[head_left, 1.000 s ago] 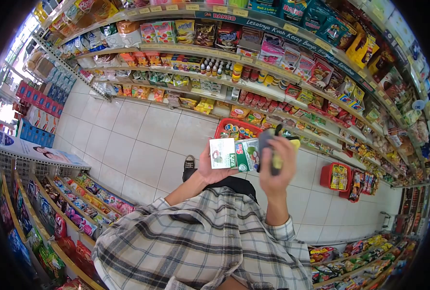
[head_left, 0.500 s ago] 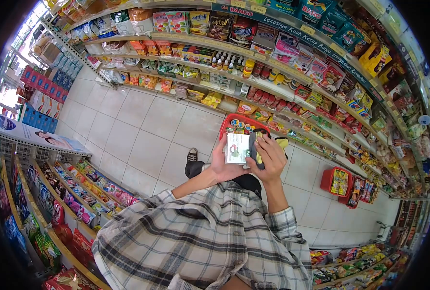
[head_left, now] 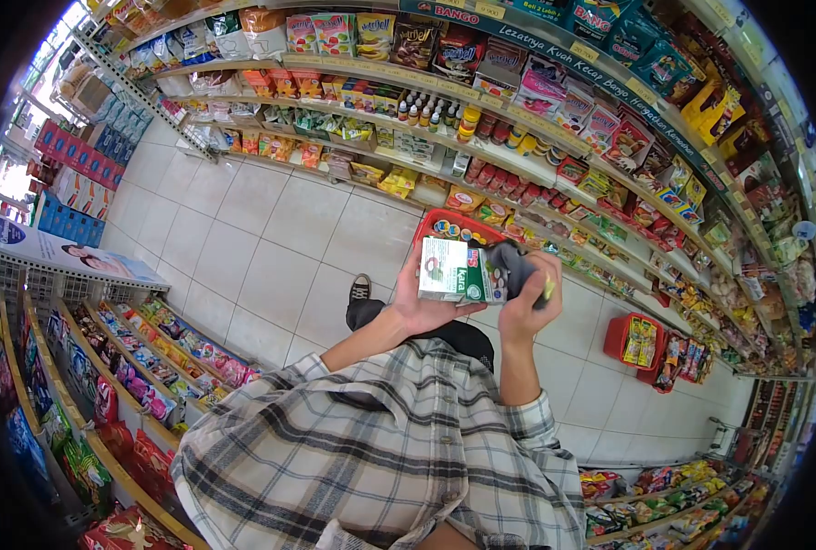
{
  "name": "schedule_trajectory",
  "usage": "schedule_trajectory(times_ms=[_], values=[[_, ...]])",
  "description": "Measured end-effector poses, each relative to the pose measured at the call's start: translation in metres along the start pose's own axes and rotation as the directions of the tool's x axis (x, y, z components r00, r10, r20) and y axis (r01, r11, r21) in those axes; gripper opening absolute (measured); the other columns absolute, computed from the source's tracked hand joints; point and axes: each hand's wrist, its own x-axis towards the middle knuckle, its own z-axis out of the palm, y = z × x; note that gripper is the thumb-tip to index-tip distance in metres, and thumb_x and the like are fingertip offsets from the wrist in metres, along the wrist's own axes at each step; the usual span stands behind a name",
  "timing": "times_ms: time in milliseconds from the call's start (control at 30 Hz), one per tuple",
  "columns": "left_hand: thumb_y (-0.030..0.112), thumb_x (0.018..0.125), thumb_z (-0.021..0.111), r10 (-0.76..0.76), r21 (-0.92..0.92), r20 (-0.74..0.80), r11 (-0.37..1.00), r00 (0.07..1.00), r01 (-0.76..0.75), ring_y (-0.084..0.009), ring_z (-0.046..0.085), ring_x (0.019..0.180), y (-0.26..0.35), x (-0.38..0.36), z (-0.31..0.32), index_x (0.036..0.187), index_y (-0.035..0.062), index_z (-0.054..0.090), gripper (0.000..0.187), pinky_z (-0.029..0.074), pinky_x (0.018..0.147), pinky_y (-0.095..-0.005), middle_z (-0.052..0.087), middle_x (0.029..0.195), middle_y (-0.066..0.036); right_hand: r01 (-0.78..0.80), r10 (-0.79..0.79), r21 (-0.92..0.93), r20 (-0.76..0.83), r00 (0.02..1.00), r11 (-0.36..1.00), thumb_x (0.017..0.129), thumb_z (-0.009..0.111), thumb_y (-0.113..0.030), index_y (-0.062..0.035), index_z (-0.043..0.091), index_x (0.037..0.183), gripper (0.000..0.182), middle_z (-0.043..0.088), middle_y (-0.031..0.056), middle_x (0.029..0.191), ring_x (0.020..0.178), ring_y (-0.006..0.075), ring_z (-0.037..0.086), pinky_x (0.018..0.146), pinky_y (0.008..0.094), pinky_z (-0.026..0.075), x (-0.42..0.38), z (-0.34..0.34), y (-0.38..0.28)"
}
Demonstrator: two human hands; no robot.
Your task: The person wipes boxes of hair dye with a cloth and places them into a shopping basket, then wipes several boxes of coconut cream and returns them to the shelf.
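My left hand (head_left: 421,308) supports a white and green Kara carton (head_left: 452,271), its fingers and thumb around the lower left side. The carton's printed face is turned up, in front of my body. My right hand (head_left: 534,307) is closed on a dark grey cloth (head_left: 514,266) with some yellow-green on it. That cloth lies against the carton's right end. Just beyond the carton stands a red basket (head_left: 466,223), partly hidden by it, with several small round-topped containers (head_left: 446,226) inside.
Stocked shelves (head_left: 408,87) curve along the far side, with small bottles, jars and packets. Snack racks (head_left: 142,367) stand at lower left. Two red crates (head_left: 617,337) with packets sit on the tiled floor (head_left: 289,247) at right. One shoe (head_left: 360,287) shows below.
My right hand has moved right, drawing the grey cloth off the carton's face, so the green Kara label now shows. The left hand still holds the carton.
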Motion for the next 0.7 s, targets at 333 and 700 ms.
schedule_trajectory(times_ms=[333,700], values=[[0.069,0.088,0.039,0.187,0.031,0.177,0.98,0.966,-0.195,-0.0179,0.037,0.135,-0.001,0.0,-0.031,0.141,0.021,0.04,0.072,0.032,0.111,-0.0398,0.039,0.146,-0.002,0.522,-0.36,-0.302,0.456,0.814,0.798,0.068,0.079,-0.027,-0.0022,0.068,0.095,0.038,0.068,0.011,0.098,0.093,0.0314,0.065,0.082,0.0398,0.051,-0.015,0.053,-0.01],[0.07,0.09,0.029,0.236,0.19,0.105,0.949,0.966,-0.252,-0.0313,0.047,0.126,0.03,-0.001,-0.003,0.135,0.0117,0.047,0.076,0.034,0.107,-0.0495,0.05,0.137,-0.013,0.173,-0.311,0.27,0.644,0.699,0.947,0.067,0.08,-0.014,-0.0058,0.061,0.066,0.021,0.06,0.0055,0.067,0.06,0.0228,0.057,0.053,0.0325,0.04,-0.014,0.031,-0.044]])
